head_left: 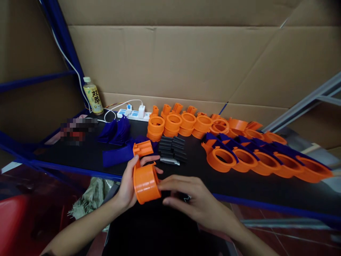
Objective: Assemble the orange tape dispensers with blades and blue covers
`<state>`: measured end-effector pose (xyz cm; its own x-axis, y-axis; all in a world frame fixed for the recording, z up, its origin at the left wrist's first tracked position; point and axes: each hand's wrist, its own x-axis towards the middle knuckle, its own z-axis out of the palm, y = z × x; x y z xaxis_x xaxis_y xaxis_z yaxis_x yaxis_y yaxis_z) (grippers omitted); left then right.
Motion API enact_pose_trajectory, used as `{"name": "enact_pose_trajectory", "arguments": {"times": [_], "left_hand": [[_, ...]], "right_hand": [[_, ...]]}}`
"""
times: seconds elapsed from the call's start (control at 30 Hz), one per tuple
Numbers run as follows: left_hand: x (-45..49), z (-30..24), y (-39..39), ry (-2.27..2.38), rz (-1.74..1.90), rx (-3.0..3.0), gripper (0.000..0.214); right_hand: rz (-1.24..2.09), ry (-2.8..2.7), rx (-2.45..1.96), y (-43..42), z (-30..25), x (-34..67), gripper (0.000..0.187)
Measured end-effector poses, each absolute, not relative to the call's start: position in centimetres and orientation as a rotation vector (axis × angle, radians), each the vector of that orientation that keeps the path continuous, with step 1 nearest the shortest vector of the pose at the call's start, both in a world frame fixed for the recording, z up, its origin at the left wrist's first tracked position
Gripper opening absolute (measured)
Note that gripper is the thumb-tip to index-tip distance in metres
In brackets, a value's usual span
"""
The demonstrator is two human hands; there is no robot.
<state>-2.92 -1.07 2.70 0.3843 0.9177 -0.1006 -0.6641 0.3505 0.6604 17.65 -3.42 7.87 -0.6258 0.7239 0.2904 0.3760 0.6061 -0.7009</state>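
In my left hand is an orange plastic tape dispenser body, with a wide ring below and a slotted block at its upper end. The left fingers wrap behind it, and the ring's opening is turned to the right. My right hand is at that opening; its fingertips touch or nearly touch the rim, and the thumb is apart from the fingers. Just beyond the held piece lie a flat dark blue plate and a stack of black ridged pieces, with one silvery piece at the near end.
Several orange dispenser bodies line the back of the black tabletop. To the right, a row of orange bodies with blue plates leans along it. Folded blue pieces, a power strip and a drink bottle stand at the left.
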Motion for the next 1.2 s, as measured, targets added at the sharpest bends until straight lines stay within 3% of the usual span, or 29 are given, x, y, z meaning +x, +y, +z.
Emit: {"name": "enact_pose_trajectory", "arguments": {"times": [0.2,0.4,0.77,1.2], "left_hand": [[-2.6,1.8,-0.2,0.623,1.172,0.717,0.044],[-2.4,1.5,-0.2,0.651,1.149,0.754,0.037],[-2.1,1.5,-0.1,0.706,1.076,0.868,0.043],[-2.0,1.6,-0.1,0.761,1.069,0.892,0.047]], "right_hand": [[0.115,-2.327,-1.425,0.3,5.7,19.8,0.023],[-0.168,-2.455,-1.599,1.3,4.4,19.6,0.026],[-0.148,-2.441,-1.650,2.0,4.5,19.3,0.017],[0.291,-2.174,-1.449,2.8,5.1,20.0,0.010]]}}
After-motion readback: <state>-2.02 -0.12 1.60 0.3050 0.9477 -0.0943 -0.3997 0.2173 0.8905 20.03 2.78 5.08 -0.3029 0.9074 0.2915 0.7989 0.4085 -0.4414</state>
